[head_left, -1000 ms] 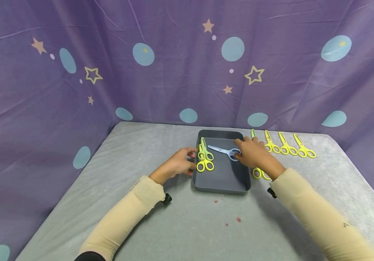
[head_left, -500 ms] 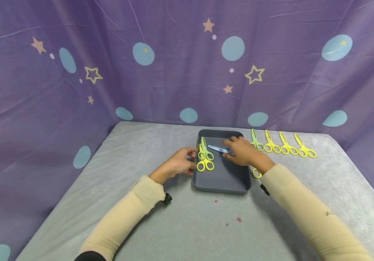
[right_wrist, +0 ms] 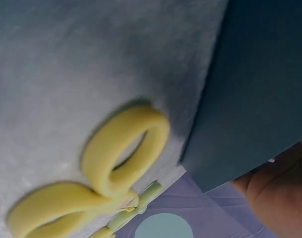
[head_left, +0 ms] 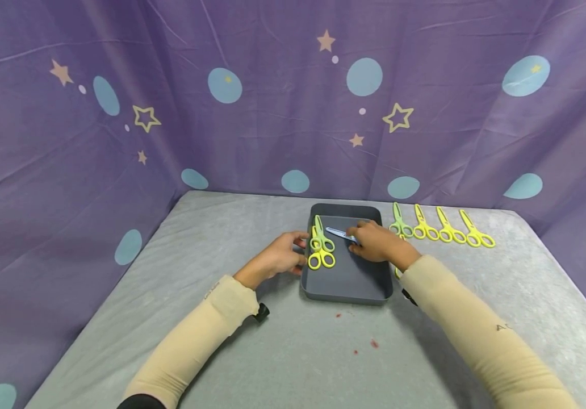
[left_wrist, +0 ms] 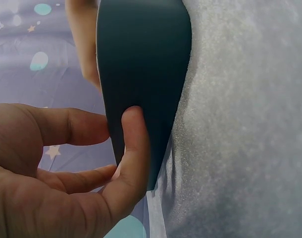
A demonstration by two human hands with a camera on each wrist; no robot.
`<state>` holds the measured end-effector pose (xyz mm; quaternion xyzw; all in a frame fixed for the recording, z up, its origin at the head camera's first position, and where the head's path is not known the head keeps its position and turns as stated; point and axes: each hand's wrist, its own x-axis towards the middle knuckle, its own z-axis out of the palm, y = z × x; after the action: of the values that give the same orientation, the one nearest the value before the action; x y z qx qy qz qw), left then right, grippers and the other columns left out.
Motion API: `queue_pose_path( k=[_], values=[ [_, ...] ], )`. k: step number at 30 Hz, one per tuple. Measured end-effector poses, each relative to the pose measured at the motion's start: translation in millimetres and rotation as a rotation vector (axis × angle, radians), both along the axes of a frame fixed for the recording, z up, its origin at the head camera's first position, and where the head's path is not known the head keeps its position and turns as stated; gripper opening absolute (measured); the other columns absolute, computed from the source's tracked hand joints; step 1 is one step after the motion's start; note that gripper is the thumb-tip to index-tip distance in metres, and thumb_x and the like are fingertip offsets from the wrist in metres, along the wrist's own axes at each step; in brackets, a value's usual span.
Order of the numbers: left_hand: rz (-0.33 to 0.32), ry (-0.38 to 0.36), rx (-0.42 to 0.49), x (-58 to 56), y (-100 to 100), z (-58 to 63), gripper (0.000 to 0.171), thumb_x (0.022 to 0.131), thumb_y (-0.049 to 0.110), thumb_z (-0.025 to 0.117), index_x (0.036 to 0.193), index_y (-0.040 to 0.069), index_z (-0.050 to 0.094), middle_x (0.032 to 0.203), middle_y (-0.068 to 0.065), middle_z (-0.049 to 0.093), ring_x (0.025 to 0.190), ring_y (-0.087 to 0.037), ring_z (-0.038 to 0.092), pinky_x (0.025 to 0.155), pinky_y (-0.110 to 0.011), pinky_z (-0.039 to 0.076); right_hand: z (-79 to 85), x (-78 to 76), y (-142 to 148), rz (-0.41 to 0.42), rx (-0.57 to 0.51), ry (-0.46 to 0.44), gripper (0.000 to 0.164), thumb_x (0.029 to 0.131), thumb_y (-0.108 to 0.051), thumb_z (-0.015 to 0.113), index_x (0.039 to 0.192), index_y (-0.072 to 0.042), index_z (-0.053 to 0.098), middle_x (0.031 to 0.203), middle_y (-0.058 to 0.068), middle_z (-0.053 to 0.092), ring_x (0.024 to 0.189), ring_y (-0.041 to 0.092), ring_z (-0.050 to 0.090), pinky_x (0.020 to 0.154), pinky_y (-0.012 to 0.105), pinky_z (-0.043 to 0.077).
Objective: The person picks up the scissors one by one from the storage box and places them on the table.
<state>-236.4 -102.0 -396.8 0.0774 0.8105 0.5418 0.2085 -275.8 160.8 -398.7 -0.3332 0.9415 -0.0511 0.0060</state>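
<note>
My right hand (head_left: 372, 240) reaches into the grey tray (head_left: 346, 289). It pinches blue scissors (head_left: 335, 232) near their middle, and their handles are hidden beneath it. Only a bit of the right hand (right_wrist: 282, 186) shows past the tray wall (right_wrist: 260, 84) in the right wrist view. My left hand (head_left: 281, 254) rests its fingertips against the tray's left side. In the left wrist view, one finger (left_wrist: 134, 131) lies on the outer wall (left_wrist: 146, 54), with other fingertips right at the rim. Light green scissors (head_left: 318, 224) overlap yellow scissors (head_left: 327, 259) along the tray's left side.
Right of the tray, a row holds light green scissors (head_left: 397, 213) and several yellow scissors (head_left: 472, 230) on the grey cloth. Yellow handle loops (right_wrist: 104, 163) lie just outside the tray, mostly under my right forearm in the head view. A purple curtain (head_left: 272, 153) closes off the back.
My right hand has moved left over the blue scissors, covering their handles, and its fingers have closed in. The blue scissors lie where they were. My left hand has stayed still.
</note>
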Motion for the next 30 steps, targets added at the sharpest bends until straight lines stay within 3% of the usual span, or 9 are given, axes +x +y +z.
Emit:
queue_pose_path(
  k=[13,19,26,30],
  values=[
    [0.002,-0.013,0.004,0.5,-0.7,2.7,0.072,0.090,-0.014,0.057,0.157,0.002,0.037,0.133,-0.018,0.045,0.080,-0.022,0.059,0.067,-0.040,0.063,-0.1,1.7,-12.4,-0.044,0.039,-0.050,0.040,0.098,-0.031,0.069,0.130,-0.008,0.069,0.111,0.014,0.065,0.094,0.037,0.058,0.075,0.055,0.052],
    [-0.003,-0.008,-0.003,0.6,-1.4,2.2,0.071,0.091,-0.013,0.057,0.157,0.003,0.037,0.134,-0.018,0.046,0.078,-0.021,0.058,0.068,-0.041,0.063,3.0,1.8,-5.8,-0.017,-0.018,-0.103,0.038,0.100,-0.026,0.066,0.135,-0.011,0.067,0.123,0.016,0.064,0.105,0.038,0.058,0.079,0.055,0.052],
    [-0.001,-0.011,-0.002,0.8,-1.8,2.7,0.072,0.091,-0.013,0.057,0.158,0.004,0.037,0.134,-0.018,0.046,0.078,-0.021,0.058,0.070,-0.042,0.063,3.7,-0.6,-2.1,0.027,-0.070,-0.159,0.037,0.096,-0.015,0.064,0.133,-0.011,0.068,0.116,0.016,0.064,0.101,0.032,0.055,0.088,0.051,0.048],
    [0.000,-0.016,0.000,0.5,-2.2,2.3,0.072,0.091,-0.013,0.057,0.158,0.004,0.037,0.134,-0.018,0.045,0.077,-0.021,0.058,0.069,-0.043,0.063,3.8,0.6,-4.3,0.035,-0.067,-0.177,0.036,0.097,-0.015,0.063,0.132,-0.011,0.070,0.121,0.017,0.064,0.107,0.033,0.057,0.092,0.051,0.048]
  ],
)
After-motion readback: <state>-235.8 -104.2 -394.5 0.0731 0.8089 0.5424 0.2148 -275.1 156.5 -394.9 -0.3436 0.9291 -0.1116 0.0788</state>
